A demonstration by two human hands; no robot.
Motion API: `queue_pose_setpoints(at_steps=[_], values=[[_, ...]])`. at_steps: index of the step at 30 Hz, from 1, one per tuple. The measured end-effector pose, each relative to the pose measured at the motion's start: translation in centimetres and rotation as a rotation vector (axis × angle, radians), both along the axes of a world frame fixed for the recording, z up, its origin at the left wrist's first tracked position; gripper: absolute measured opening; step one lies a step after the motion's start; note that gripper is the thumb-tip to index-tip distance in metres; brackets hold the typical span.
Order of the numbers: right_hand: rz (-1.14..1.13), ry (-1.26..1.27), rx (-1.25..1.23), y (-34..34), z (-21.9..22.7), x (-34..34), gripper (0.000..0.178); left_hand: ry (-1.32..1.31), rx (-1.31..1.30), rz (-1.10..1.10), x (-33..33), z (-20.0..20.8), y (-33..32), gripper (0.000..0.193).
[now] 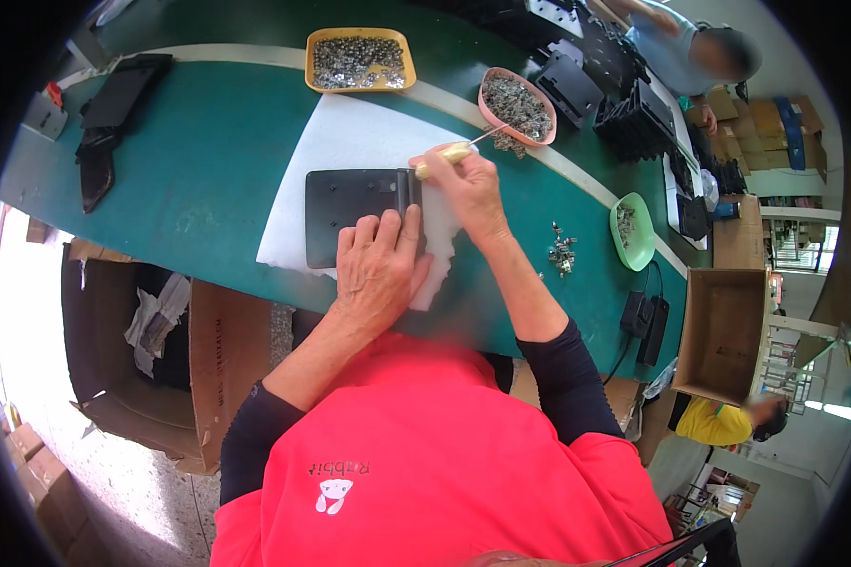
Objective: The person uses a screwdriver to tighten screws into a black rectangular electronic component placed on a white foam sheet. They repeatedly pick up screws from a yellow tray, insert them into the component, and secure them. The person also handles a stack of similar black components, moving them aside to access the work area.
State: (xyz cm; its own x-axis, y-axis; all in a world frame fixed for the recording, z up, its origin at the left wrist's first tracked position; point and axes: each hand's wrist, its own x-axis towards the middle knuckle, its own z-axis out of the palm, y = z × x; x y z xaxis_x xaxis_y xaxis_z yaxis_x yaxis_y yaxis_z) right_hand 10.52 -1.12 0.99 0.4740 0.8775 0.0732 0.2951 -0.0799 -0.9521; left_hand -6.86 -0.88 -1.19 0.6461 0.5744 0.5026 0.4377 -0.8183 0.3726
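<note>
A flat black plastic panel point(348, 213) with a raised bar along its right side lies on a white foam sheet point(298, 156). My left hand point(378, 274) rests on the panel's lower right part, its fingers stretched out, the thumb beside the right edge. In my right hand point(473, 194) is a screwdriver point(444, 161) with a pale yellow handle. Its thin shaft points up and right, towards a pink bowl point(518, 106) of small metal parts. The handle's end is close to the panel's upper right corner.
A yellow tray point(407, 68) of small metal pieces stands at the far side, a green bowl point(639, 236) at right. Loose metal parts point(562, 253) lie on the green table point(208, 142). Black parts point(113, 118) are at left. An open carton point(222, 350) stands below; another person point(676, 47) is at upper right.
</note>
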Motion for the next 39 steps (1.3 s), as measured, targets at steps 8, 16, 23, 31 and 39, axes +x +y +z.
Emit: queue_pose_setpoints(at_steps=[8,16,23,31,39], values=[[-0.083,0.199,0.075,-3.6,-0.1,-0.4,0.009,0.064,-0.033,0.07,1.2,0.8,-0.4,0.049],[-0.049,0.396,0.046,-5.7,-1.2,0.2,0.019,-0.158,-0.095,0.031,1.3,2.4,-1.0,0.05],[0.027,0.464,0.144,-7.1,0.9,-0.9,0.027,-0.272,-0.07,-0.167,3.4,3.5,-1.1,0.059],[-0.085,0.714,0.156,-8.1,1.5,2.5,0.036,-0.241,-0.024,-0.386,8.8,5.1,2.7,0.057],[-0.28,0.318,0.073,-8.8,-1.2,1.6,0.028,-0.23,0.034,-0.593,21.8,6.5,10.7,0.048]])
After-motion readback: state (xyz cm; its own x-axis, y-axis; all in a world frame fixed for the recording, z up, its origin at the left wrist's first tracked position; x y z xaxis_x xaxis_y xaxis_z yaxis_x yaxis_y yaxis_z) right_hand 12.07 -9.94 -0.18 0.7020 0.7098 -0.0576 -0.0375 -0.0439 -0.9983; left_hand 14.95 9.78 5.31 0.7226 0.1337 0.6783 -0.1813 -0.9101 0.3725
